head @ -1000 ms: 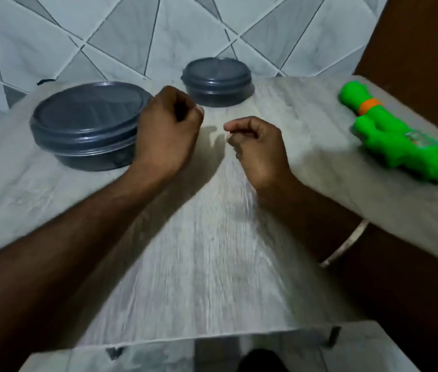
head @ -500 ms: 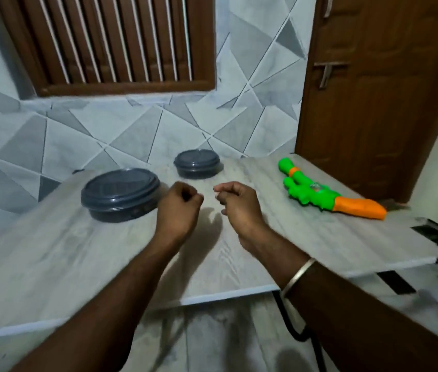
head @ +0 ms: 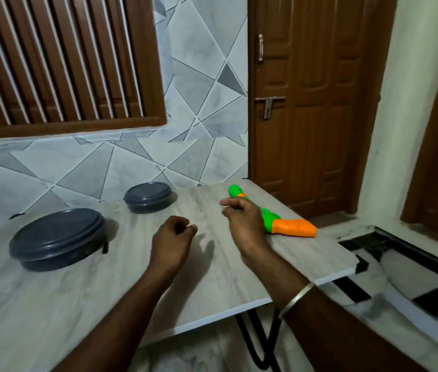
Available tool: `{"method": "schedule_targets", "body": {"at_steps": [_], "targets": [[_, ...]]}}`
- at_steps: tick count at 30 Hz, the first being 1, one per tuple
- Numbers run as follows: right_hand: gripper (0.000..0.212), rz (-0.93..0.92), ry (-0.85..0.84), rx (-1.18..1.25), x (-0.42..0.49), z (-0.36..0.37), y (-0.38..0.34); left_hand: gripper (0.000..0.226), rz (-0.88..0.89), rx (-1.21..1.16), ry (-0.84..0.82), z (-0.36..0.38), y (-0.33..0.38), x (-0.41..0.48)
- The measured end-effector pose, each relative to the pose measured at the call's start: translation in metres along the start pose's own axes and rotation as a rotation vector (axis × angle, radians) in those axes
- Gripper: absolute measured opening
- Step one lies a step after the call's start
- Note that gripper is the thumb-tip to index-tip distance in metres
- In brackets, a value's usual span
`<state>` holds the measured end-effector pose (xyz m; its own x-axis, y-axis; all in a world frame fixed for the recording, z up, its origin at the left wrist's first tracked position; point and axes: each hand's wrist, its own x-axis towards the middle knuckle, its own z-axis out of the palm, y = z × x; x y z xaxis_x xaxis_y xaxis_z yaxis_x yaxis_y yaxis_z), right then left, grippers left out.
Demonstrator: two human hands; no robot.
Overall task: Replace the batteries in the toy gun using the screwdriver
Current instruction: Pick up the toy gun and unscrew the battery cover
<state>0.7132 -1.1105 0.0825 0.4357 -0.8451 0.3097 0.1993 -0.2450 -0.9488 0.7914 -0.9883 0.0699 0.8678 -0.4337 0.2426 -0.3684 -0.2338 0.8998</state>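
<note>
The toy gun [head: 293, 227], green with an orange grip, lies flat near the far right corner of the table [head: 212, 277]. My right hand [head: 243, 221] hovers just in front of its middle and hides that part; the fingers are loosely curled, thumb and forefinger apart, with nothing in them. My left hand [head: 172, 242] is a loose fist over the table's centre and holds nothing. No screwdriver or batteries are in view.
Two dark grey lidded round containers stand on the table: a large one [head: 57, 237] at the left and a small one [head: 148, 196] at the back. The table's right edge [head: 346, 275] drops to the floor. A brown door [head: 306, 103] is behind.
The view has lifted and swung right. My right hand has moved right, from beside the left hand to the toy gun. My left hand stays a fist near the centre.
</note>
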Motion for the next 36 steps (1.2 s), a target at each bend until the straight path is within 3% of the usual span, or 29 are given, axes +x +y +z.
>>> {"method": "schedule_targets", "body": {"at_steps": [5, 7, 19, 22, 25, 36], "targets": [[0.015, -0.026, 0.246, -0.237, 0.047, -0.075, 0.026, 0.033, -0.157, -0.288, -0.149, 0.067, 0.014, 0.012], [0.019, 0.007, 0.261, -0.263, 0.053, -0.092, 0.032, 0.047, -0.213, -0.348, -0.173, 0.089, 0.012, 0.022], [0.019, 0.068, 0.239, -0.243, 0.051, -0.116, 0.053, 0.063, -0.273, -0.331, -0.15, 0.175, -0.037, 0.085], [0.02, 0.069, 0.241, -0.244, 0.049, -0.121, 0.057, 0.057, -0.298, -0.328, -0.13, 0.169, -0.02, 0.076], [0.019, 0.065, 0.233, -0.276, 0.049, -0.122, 0.06, 0.031, -0.386, -0.386, -0.143, 0.159, 0.007, 0.061], [0.019, 0.072, 0.168, -0.2, 0.045, -0.119, 0.053, 0.029, -0.506, -0.567, -0.068, 0.142, 0.007, 0.07]]}}
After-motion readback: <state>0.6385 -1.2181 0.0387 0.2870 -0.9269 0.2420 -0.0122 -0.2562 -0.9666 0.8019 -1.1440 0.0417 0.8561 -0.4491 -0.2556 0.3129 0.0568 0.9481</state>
